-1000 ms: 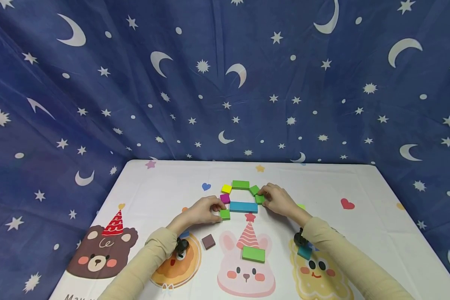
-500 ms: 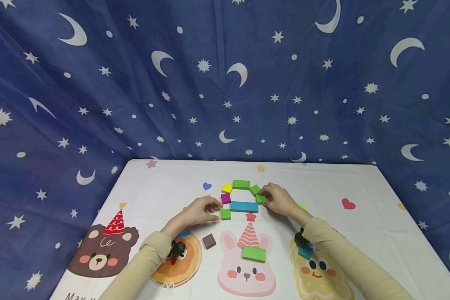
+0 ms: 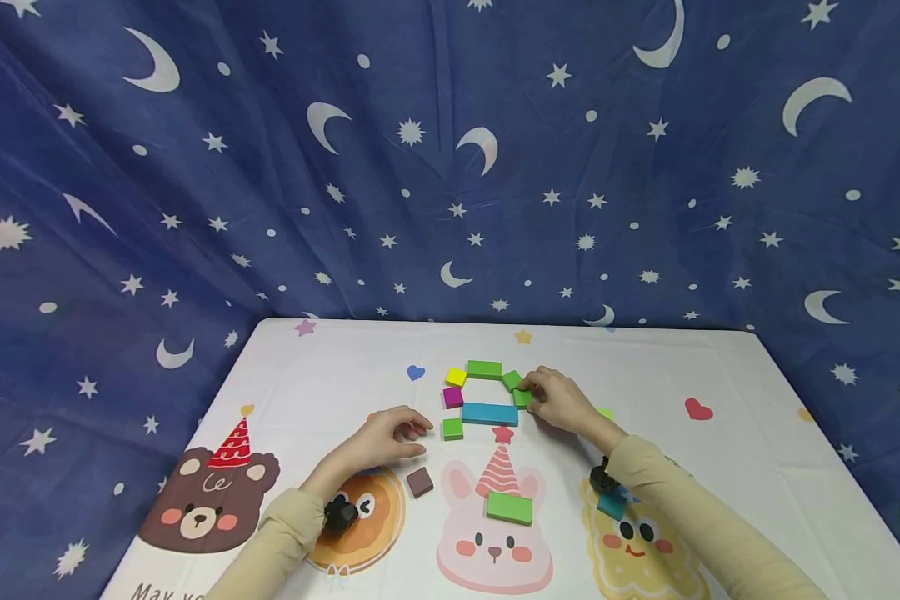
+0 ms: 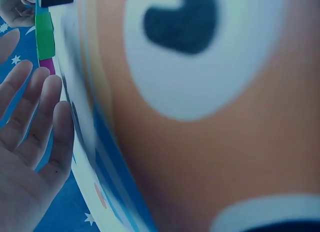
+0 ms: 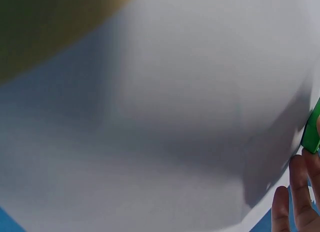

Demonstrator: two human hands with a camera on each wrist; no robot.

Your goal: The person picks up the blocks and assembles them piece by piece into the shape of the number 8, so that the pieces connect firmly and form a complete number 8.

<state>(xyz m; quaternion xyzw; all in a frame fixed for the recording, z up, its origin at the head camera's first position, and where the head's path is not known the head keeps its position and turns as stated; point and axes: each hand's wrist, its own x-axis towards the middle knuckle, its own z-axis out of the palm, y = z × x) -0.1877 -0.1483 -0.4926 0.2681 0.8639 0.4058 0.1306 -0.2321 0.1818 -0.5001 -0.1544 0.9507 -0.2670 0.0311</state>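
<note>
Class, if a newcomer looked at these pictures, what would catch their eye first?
First, the navy fabric backdrop with white moons and stars, filling the head view's upper half. Then the rough ring of brightly coloured rectangular blocks on the white patterned tabletop, with the person's right grip at its right side.

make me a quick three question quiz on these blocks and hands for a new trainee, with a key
1. Multiple choice: which block lies right beside the yellow block, on the side nearer the person?
A) brown block
B) magenta block
C) teal block

2. True or false: the left hand grips a block.

3. Fill the gap: the fingers of the right hand touch a small ____ block.

Key:
1. B.
2. False; the left hand holds nothing.
3. Green; it is the green block to the right in the head view's ring of blocks.
</note>
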